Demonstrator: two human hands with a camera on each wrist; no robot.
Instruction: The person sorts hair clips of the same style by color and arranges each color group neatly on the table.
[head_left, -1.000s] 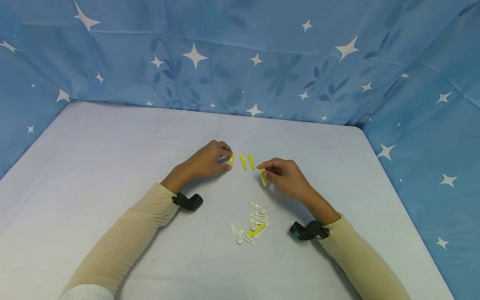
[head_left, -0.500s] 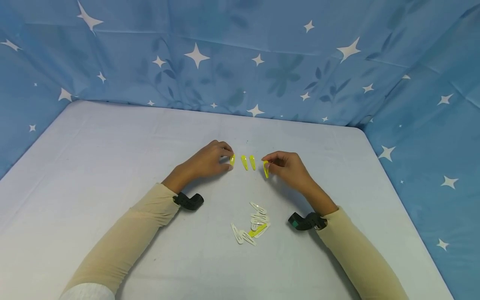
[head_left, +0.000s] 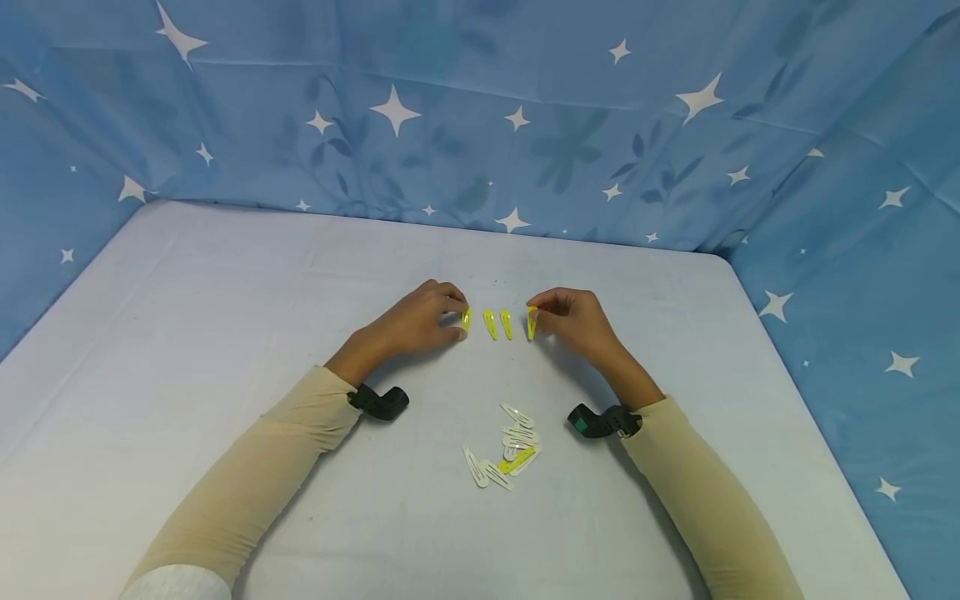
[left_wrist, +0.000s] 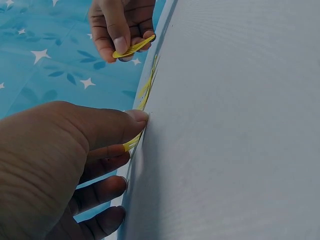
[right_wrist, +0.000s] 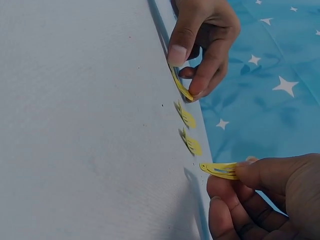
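Note:
My left hand [head_left: 420, 321] holds a yellow snap hair clip [head_left: 466, 321] at the table surface, thumb at one end and a fingertip at the other. To its right lie two more yellow hair clips [head_left: 498, 325], side by side and roughly parallel; both show in the right wrist view too. My right hand [head_left: 576, 321] pinches another yellow hair clip [right_wrist: 220, 170] between thumb and fingers, just right of that pair. In the left wrist view this clip is raised above the tabletop, and the left thumb partly hides the clip in my left hand.
Nearer me on the white-covered table [head_left: 360, 517] lies a loose pile of white hair clips [head_left: 521, 435], with one yellow clip [head_left: 517, 460] among them. Two white clips [head_left: 476, 468] lie at its left. A blue star-patterned curtain [head_left: 450, 167] stands behind the table and along its sides.
My right hand has moved away from me with its yellow clip, coming level with the row of yellow clips. My left hand has stayed in place on its clip.

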